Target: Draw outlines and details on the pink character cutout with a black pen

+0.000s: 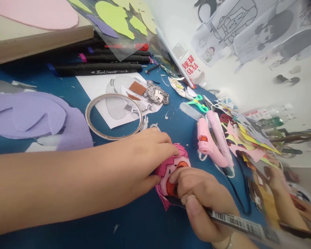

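Note:
My left hand [155, 152] reaches in from the left, its thumb and fingers holding a pink felt face [163, 170] with darker pink hair and orange round patches against the table. A black pen [238, 223] with a barcode on its barrel is gripped in my right hand [204, 200]. The pen's dark tip touches the lower edge of the felt face, or lies just over it. My right fingers rest on the face's right side and partly hide it. A tape ring [87, 119] lies just beyond my left wrist.
Beyond the ring are a printed drawing [114, 119] and black markers [98, 69]. Purple felt [28, 114] lies left. A pink glue gun [209, 141], green scissors [198, 103] and felt scraps [248, 138] are to the right, with another person's arm [282, 190] beside them.

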`<state>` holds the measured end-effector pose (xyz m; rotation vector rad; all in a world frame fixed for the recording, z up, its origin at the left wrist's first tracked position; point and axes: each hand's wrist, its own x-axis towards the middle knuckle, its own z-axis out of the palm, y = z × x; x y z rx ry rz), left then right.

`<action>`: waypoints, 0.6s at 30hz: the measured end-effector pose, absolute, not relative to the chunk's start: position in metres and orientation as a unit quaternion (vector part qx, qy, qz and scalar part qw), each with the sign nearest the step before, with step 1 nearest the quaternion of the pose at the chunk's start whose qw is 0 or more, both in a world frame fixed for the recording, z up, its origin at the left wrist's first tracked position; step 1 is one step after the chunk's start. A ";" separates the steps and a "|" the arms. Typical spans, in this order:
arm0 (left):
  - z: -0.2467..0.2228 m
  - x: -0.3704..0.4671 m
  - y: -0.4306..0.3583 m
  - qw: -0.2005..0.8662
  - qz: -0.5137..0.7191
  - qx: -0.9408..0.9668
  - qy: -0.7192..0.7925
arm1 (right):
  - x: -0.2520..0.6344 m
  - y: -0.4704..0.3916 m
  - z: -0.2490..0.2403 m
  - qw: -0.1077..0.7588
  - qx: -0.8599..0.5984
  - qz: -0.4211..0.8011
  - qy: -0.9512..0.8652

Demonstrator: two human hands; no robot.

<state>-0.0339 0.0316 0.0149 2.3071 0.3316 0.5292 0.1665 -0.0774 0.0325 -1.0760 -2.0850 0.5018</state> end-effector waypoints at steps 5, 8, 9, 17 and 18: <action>0.016 -0.036 0.031 0.371 0.201 0.897 0.128 | 0.161 -0.074 0.031 0.402 -0.389 0.224 -0.798; 0.017 -0.037 0.032 0.373 0.205 0.895 0.134 | 0.156 -0.072 0.027 0.474 -0.388 0.218 -0.760; 0.017 -0.037 0.032 0.377 0.205 0.893 0.134 | 0.154 -0.071 0.026 0.502 -0.393 0.200 -0.744; 0.032 -0.040 0.039 0.512 0.136 0.840 0.120 | 0.165 -0.072 0.043 0.690 -0.448 -0.005 -0.569; 0.035 -0.040 0.041 0.518 0.121 0.838 0.122 | 0.169 -0.072 0.045 0.710 -0.449 -0.005 -0.543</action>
